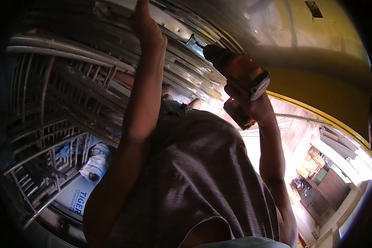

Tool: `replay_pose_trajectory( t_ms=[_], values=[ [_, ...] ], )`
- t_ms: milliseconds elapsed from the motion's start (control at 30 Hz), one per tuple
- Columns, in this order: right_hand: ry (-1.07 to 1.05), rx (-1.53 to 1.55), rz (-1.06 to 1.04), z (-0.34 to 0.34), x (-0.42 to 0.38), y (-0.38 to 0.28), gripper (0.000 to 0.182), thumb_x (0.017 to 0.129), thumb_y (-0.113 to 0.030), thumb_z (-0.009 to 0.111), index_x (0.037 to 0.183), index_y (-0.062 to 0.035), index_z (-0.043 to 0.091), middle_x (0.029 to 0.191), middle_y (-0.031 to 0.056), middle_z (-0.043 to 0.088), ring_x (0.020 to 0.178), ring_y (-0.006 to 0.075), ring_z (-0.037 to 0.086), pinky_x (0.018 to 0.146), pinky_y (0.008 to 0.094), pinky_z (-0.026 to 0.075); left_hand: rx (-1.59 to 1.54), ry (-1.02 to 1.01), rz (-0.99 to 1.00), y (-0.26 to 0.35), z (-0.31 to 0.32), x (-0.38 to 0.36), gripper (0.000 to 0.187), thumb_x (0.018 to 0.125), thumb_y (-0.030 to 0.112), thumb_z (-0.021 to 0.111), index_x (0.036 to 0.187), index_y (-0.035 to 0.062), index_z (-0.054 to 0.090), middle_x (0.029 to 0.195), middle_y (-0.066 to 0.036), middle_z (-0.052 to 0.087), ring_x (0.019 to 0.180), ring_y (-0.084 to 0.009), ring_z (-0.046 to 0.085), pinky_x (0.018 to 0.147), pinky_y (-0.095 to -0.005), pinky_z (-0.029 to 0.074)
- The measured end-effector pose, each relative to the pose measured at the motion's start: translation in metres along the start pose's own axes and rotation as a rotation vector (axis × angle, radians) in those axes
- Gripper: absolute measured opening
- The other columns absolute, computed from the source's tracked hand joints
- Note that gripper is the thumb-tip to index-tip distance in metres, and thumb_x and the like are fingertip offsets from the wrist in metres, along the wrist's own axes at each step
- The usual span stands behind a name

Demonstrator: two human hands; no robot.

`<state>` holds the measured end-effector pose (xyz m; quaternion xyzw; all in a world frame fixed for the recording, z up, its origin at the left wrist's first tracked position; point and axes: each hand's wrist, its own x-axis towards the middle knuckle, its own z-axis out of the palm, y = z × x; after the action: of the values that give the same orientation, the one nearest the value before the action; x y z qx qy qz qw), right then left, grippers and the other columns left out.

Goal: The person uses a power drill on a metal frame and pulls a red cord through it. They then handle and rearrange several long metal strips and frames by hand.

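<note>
My right hand (252, 101) is wrapped round the handle of a dark and orange cordless drill (239, 70). The drill's nose points up and left, and its thin bit ends close to a long pale metal strip (173, 29). Below my grip hangs the drill's battery end (237, 113). My left hand (149, 31) is raised at the top of the view beside that strip, one digit pointing up. Shadow hides the rest of its fingers, so I cannot tell what it grips.
Long metal bars (190, 70) lie in layers beyond my hands. Metal grilles (78, 70) fill the left side, with a white and blue TIGER-printed package (76, 196) among them. A large yellow panel (314, 82) spans the upper right. Bright ground and stacked goods (312, 163) show at lower right.
</note>
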<state>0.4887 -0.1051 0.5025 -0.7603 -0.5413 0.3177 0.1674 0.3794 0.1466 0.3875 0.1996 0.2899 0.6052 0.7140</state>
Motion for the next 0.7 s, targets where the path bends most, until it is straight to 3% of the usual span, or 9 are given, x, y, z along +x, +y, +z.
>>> replay_pose_trajectory(
  t_ms=[133,267,367,467,533,567,633,700],
  values=[
    [0.008,0.140,0.136,-0.001,0.000,-0.006,0.024,0.082,-0.012,0.061,0.105,-0.0059,0.060,0.106,0.0069,0.062,0.097,0.0196,0.057,0.082,0.0323,0.044,0.048,0.043,0.039,-0.003,-0.004,0.002,0.056,0.084,0.034,0.059,0.124,-0.0038,0.047,0.125,-0.013,0.048,0.114,-0.0236,0.044,0.098,-0.0347,0.034],
    [-0.015,0.038,0.064,-0.005,0.001,-0.005,0.024,0.083,-0.013,0.061,0.106,-0.0053,0.060,0.105,0.0070,0.062,0.096,0.0190,0.058,0.081,0.0317,0.045,0.071,0.055,0.026,0.001,-0.002,0.001,0.055,0.084,0.034,0.060,0.122,-0.0040,0.048,0.123,-0.013,0.049,0.113,-0.0231,0.045,0.097,-0.0342,0.035],
    [-0.025,0.107,0.153,-0.005,0.002,-0.004,0.038,0.081,-0.036,0.065,0.114,-0.0175,0.060,0.114,0.0110,0.058,0.105,0.0281,0.055,0.087,0.0376,0.045,0.071,0.043,0.047,0.000,-0.004,0.002,0.055,0.084,0.034,0.060,0.122,-0.0042,0.049,0.121,-0.013,0.050,0.111,-0.0230,0.046,0.096,-0.0339,0.035],
    [-0.037,0.128,0.217,-0.003,0.003,-0.001,0.035,0.081,-0.033,0.065,0.112,-0.0190,0.061,0.115,0.0094,0.058,0.105,0.0289,0.055,0.086,0.0384,0.046,0.063,0.018,0.051,0.000,-0.002,0.001,0.056,0.084,0.035,0.060,0.121,-0.0043,0.049,0.120,-0.013,0.051,0.111,-0.0231,0.046,0.096,-0.0339,0.035],
    [0.084,-0.489,-0.438,0.002,0.002,0.016,0.034,0.067,-0.005,0.068,0.100,-0.0084,0.062,0.111,0.0087,0.059,0.099,0.0270,0.057,0.080,0.0377,0.048,0.083,0.038,0.043,0.002,0.000,0.001,0.056,0.083,0.036,0.061,0.121,-0.0043,0.049,0.120,-0.013,0.051,0.111,-0.0232,0.046,0.096,-0.0339,0.035],
    [0.082,-0.488,-0.438,0.002,0.002,0.021,0.034,0.067,-0.005,0.068,0.100,-0.0084,0.062,0.111,0.0087,0.059,0.099,0.0270,0.057,0.080,0.0377,0.048,0.101,0.055,0.031,0.003,0.001,0.000,0.057,0.083,0.036,0.061,0.121,-0.0043,0.049,0.120,-0.014,0.051,0.110,-0.0233,0.046,0.096,-0.0340,0.035],
    [0.069,-0.570,-0.506,0.002,0.002,0.027,0.033,0.081,-0.029,0.065,0.112,-0.0204,0.060,0.115,0.0078,0.058,0.105,0.0293,0.054,0.085,0.0396,0.047,0.107,0.060,0.031,0.002,-0.001,0.000,0.058,0.083,0.037,0.061,0.121,-0.0044,0.049,0.121,-0.014,0.051,0.111,-0.0234,0.046,0.096,-0.0342,0.034],
    [0.056,-0.554,-0.457,0.001,0.003,0.025,0.034,0.081,-0.030,0.066,0.112,-0.0194,0.060,0.114,0.0088,0.057,0.105,0.0291,0.054,0.085,0.0391,0.047,0.111,0.064,0.031,0.001,-0.001,0.001,0.058,0.083,0.038,0.061,0.121,-0.0045,0.049,0.121,-0.014,0.050,0.112,-0.0235,0.045,0.097,-0.0344,0.034]
  ],
)
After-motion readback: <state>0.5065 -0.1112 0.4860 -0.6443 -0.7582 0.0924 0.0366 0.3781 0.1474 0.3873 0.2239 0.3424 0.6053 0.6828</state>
